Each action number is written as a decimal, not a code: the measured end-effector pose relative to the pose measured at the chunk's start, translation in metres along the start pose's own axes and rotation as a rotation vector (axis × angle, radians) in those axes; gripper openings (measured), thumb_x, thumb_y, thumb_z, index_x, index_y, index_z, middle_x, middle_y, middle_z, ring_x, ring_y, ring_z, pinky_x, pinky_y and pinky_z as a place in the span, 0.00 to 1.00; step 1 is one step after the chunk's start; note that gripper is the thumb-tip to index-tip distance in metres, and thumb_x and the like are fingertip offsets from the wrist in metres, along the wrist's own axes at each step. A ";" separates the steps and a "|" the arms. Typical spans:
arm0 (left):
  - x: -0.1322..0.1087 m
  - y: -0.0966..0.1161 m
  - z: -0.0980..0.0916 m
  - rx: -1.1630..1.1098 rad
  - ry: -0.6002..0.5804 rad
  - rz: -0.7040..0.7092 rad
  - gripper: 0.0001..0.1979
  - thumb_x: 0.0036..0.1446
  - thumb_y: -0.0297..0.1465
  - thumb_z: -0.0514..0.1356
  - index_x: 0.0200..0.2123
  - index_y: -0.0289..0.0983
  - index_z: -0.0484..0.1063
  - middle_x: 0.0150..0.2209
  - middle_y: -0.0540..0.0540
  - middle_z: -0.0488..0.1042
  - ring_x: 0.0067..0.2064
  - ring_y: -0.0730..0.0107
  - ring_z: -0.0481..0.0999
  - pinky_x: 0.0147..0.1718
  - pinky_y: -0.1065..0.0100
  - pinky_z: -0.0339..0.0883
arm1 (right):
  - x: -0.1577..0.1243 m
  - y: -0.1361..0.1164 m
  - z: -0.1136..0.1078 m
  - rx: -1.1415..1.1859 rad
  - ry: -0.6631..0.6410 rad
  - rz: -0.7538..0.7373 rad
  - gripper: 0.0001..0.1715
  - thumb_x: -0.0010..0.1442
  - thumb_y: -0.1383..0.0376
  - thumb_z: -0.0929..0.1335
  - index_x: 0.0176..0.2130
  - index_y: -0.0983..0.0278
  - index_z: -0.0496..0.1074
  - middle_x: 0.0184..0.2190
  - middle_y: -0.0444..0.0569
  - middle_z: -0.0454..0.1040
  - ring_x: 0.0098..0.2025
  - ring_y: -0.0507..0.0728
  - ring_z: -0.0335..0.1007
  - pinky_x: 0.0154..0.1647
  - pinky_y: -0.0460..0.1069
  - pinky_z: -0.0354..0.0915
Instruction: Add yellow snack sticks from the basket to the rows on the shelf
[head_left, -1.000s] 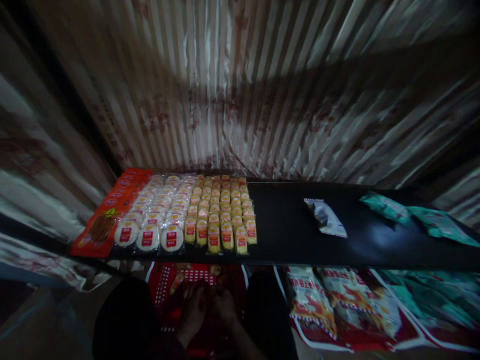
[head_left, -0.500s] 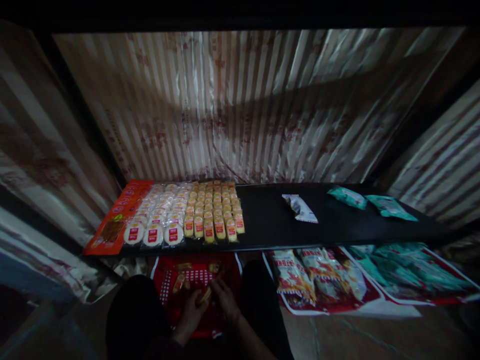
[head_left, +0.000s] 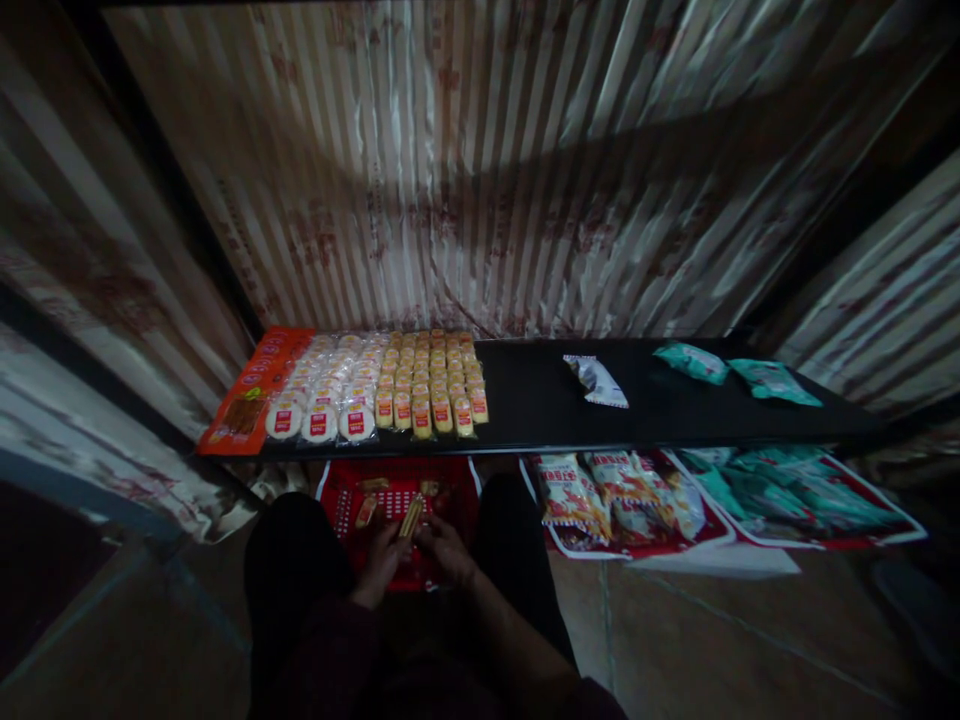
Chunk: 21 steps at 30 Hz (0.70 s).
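Over the red basket point(head_left: 474, 500), between my knees, my left hand point(head_left: 384, 556) grips a small yellow wrapped snack point(head_left: 411, 516). My right hand point(head_left: 445, 548) is closed at the snack's right side, its fingertips against it. A few similar packs lie in the basket, one of them point(head_left: 366, 511) left of my hands. Above, on the black shelf, rows of yellow wrapped snacks point(head_left: 441, 410) stand beside round white packaged crackers point(head_left: 319, 420). An orange packet point(head_left: 244, 410) lies at the shelf's left end.
A white-blue packet point(head_left: 598, 382) and two green packets point(head_left: 772, 382) lie on the black shelf point(head_left: 517, 400). Beneath its right half are a basket of red-white bags point(head_left: 622, 490) and a basket of green bags point(head_left: 802, 490). Striped curtains hang behind and at both sides.
The view has tilted down, so the shelf and baskets appear higher. The snack between my hands now points upright and shows more clearly above my fingers.
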<state>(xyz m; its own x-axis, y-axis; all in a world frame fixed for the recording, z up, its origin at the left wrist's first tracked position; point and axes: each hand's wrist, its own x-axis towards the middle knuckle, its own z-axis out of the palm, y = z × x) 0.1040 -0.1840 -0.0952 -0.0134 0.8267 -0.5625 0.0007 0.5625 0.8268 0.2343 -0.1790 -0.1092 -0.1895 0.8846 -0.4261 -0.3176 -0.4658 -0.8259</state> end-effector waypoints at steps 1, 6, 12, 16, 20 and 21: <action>-0.001 0.001 0.000 -0.026 0.002 0.002 0.23 0.42 0.33 0.64 0.44 0.32 0.71 0.30 0.47 0.75 0.29 0.68 0.73 0.32 0.67 0.67 | 0.001 0.002 -0.001 0.013 0.003 -0.004 0.38 0.28 0.49 0.77 0.38 0.65 0.71 0.25 0.43 0.73 0.30 0.55 0.71 0.41 0.53 0.65; -0.003 0.001 0.000 -0.112 0.036 0.041 0.23 0.39 0.35 0.67 0.41 0.34 0.69 0.38 0.44 0.75 0.30 0.71 0.74 0.30 0.69 0.68 | 0.004 0.006 -0.003 0.085 0.029 -0.030 0.36 0.27 0.51 0.78 0.35 0.65 0.72 0.26 0.44 0.74 0.30 0.54 0.70 0.41 0.52 0.64; -0.005 0.001 0.001 -0.197 0.042 0.043 0.19 0.38 0.35 0.68 0.33 0.34 0.68 0.31 0.47 0.74 0.28 0.70 0.74 0.29 0.68 0.68 | 0.006 0.004 -0.003 0.112 0.040 -0.005 0.36 0.25 0.52 0.78 0.34 0.65 0.72 0.23 0.41 0.72 0.27 0.52 0.67 0.36 0.49 0.61; -0.006 0.002 0.001 -0.194 0.035 -0.015 0.13 0.44 0.31 0.66 0.35 0.34 0.69 0.27 0.49 0.75 0.25 0.70 0.75 0.30 0.68 0.69 | 0.005 0.002 -0.005 0.064 0.018 0.004 0.35 0.28 0.51 0.78 0.36 0.64 0.73 0.21 0.40 0.70 0.24 0.49 0.62 0.31 0.48 0.57; -0.005 0.001 0.000 -0.226 0.076 -0.073 0.09 0.51 0.25 0.60 0.39 0.33 0.69 0.25 0.50 0.75 0.24 0.72 0.75 0.28 0.71 0.69 | 0.005 0.002 -0.005 0.038 0.024 0.009 0.34 0.29 0.52 0.77 0.36 0.64 0.73 0.18 0.37 0.66 0.21 0.47 0.56 0.27 0.47 0.54; -0.005 0.000 0.000 -0.244 0.086 -0.078 0.10 0.52 0.23 0.59 0.40 0.33 0.69 0.25 0.50 0.75 0.24 0.73 0.75 0.28 0.71 0.69 | 0.005 0.002 -0.005 0.037 0.033 0.009 0.34 0.29 0.52 0.77 0.37 0.64 0.73 0.18 0.36 0.65 0.20 0.47 0.56 0.27 0.47 0.53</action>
<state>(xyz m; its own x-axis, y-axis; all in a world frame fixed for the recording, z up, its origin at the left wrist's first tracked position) 0.1039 -0.1879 -0.0925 -0.0888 0.7709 -0.6307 -0.2442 0.5970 0.7642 0.2373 -0.1755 -0.1153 -0.1615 0.8805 -0.4456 -0.3504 -0.4733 -0.8082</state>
